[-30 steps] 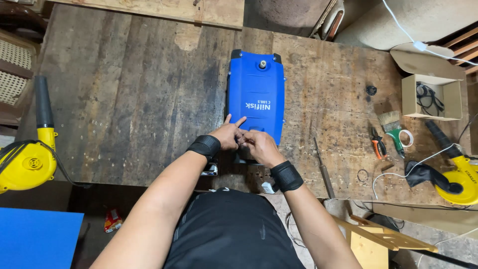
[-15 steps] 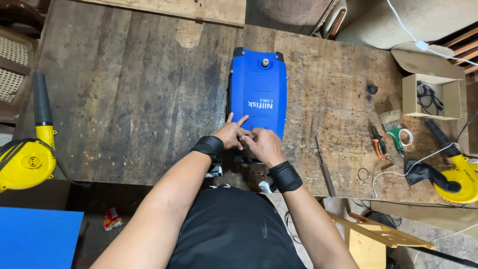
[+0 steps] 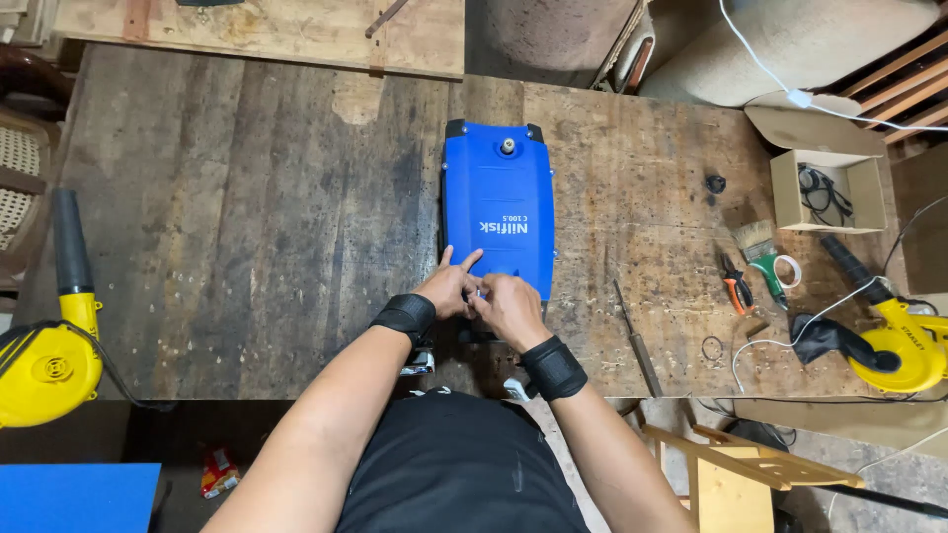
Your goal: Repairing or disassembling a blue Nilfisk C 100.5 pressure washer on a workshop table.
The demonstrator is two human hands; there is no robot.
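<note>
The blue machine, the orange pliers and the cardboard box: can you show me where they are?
blue machine point(image 3: 499, 212), head view, on the middle of its flat top cover.
orange pliers point(image 3: 736, 292), head view, on the handles.
cardboard box point(image 3: 785, 192), head view, on its left wall.

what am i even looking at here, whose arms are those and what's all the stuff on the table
This is one picture from a camera worn on a person's head, looking straight down, so the two bare arms at the bottom are the wearer's own. Each wrist has a black band.

Both hands meet at the near end of a blue plastic machine housing lying flat on a worn wooden workbench. The left hand rests on the housing with fingers spread; the right hand pinches something small there, too tiny to identify.

To the right lie orange-handled pliers, a paintbrush, a thin metal rod, an open cardboard box and a yellow blower. A second yellow blower sits at the far left edge.
</note>
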